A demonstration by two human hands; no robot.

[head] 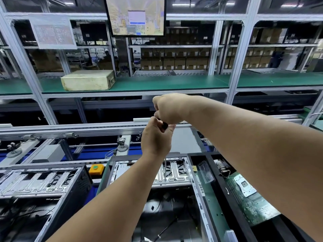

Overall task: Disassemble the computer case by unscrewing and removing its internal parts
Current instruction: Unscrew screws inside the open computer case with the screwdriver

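We see both forearms reach far over the open computer case, near centre. Right hand on top, fingers curled round the black screwdriver handle; left hand just below, wrapped round it too. Shaft hangs upright, tip down on the case's metal panel. Second case left, motherboard right.

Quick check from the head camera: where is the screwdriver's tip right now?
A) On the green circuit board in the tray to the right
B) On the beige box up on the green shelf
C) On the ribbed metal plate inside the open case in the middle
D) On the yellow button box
C: the screwdriver, gripped by both the left hand and right hand, runs down to the ribbed metal plate inside the open case.
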